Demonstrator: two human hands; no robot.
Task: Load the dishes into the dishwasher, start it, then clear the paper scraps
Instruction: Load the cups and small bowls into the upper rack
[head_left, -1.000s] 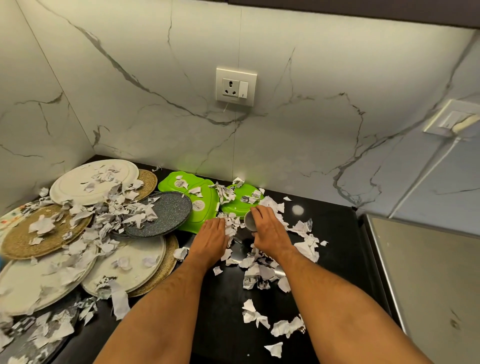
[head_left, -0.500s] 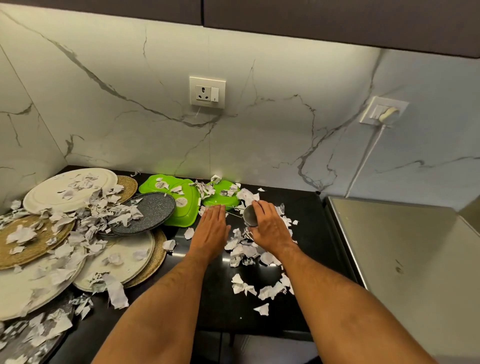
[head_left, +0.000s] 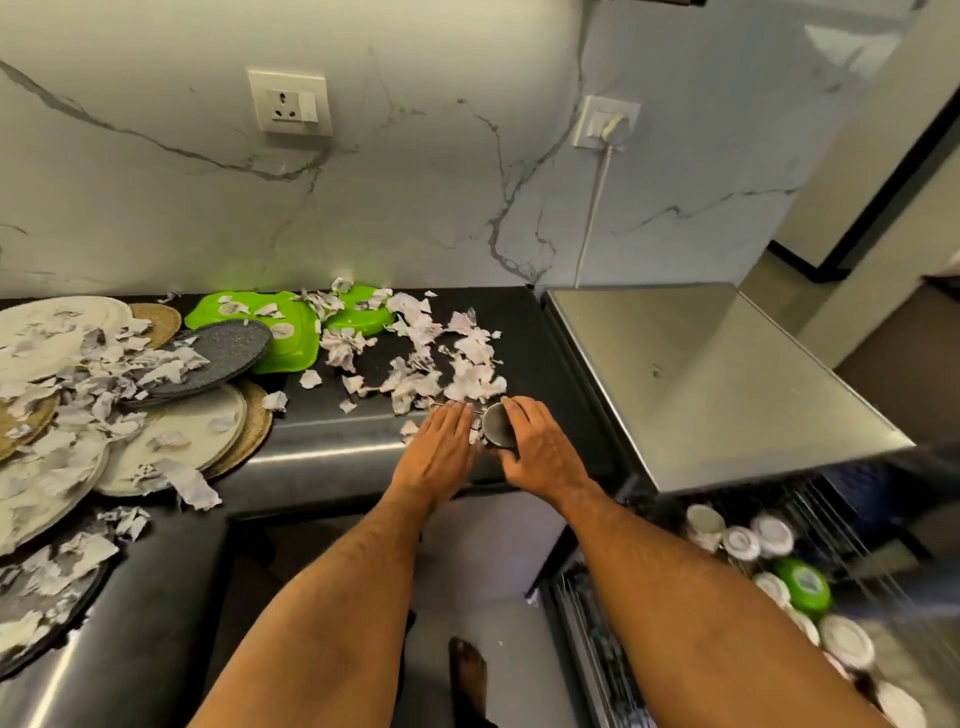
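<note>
The right hand (head_left: 540, 449) curls its fingers round a small round steel cup (head_left: 497, 423) at the black counter (head_left: 332, 452) edge; the left hand (head_left: 441, 447) lies flat, fingers straight, beside it. At four o'clock the open dishwasher rack (head_left: 779, 566) holds some dishes. Torn paper scraps (head_left: 457, 358) and round plates (head_left: 176, 436) at nine o'clock remain, so loading looks partly done.

Both hands at the front edge of the black counter (head_left: 524, 332). Right hand (head_left: 543, 449) grips a small steel cup (head_left: 497, 425); left hand (head_left: 436, 452) lies flat beside it, fingers straight, touching paper scraps (head_left: 457, 358). Scraps also cover white plates (head_left: 171, 441), a grey plate (head_left: 223, 353) and green plates (head_left: 291, 338) at left. Dishwasher (head_left: 701, 374) at right, its rack (head_left: 769, 571) holding dishes.
</note>
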